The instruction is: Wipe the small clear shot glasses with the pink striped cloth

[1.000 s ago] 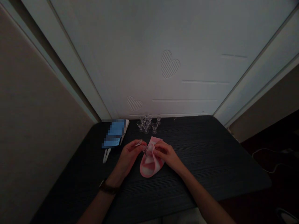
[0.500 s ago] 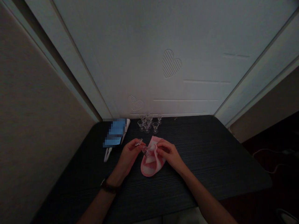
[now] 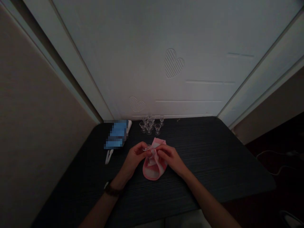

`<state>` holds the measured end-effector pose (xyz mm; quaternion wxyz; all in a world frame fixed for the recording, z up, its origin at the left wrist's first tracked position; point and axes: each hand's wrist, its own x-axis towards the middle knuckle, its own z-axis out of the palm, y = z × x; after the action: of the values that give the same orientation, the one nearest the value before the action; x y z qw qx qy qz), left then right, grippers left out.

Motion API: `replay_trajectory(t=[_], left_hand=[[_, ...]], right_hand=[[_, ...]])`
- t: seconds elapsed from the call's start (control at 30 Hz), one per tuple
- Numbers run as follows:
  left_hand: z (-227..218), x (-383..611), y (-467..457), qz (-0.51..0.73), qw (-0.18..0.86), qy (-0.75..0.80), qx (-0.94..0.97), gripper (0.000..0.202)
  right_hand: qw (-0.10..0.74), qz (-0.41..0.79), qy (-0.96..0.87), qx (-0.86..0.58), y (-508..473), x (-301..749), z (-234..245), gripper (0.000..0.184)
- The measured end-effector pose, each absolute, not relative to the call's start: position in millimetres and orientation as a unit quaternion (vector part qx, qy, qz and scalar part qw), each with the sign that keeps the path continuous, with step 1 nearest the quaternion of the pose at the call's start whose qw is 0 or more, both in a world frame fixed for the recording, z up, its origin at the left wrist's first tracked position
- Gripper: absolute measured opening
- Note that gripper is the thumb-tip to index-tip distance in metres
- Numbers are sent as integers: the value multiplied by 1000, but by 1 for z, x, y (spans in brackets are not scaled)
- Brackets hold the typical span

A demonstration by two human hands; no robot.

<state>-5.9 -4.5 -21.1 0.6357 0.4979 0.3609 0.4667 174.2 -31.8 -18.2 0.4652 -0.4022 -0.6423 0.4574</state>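
Observation:
My left hand is closed on a small clear stemmed glass, held just above the dark table. My right hand grips a pink and white cloth and presses it against the glass. The lower part of the cloth hangs down onto the table between my hands. A dark watch sits on my left wrist.
Several more small clear glasses stand in a cluster at the table's far edge, against a white panel with heart shapes. A blue blurred object lies at the far left, with a white item beside it.
My left hand has turned the glass and brought it closer to the cloth; my hands are now tighter together. The view shifted slightly.

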Motion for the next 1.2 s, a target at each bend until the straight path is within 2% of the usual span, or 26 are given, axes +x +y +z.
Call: replay_trajectory(t=[0.3,0.73,1.2], left_hand=[[-17,-5,-5,457,609,405,506,17],[-19,-5,-5,471,588,404,519,19],[-14,-4,-6,461,547,419,560,21]], right_hand=[[473,460,-623,-421,-29,176,-24,26],[455,479,-616,-428,-31,172,-22,14],[420,455,-639,-456,-32,169,-22,19]])
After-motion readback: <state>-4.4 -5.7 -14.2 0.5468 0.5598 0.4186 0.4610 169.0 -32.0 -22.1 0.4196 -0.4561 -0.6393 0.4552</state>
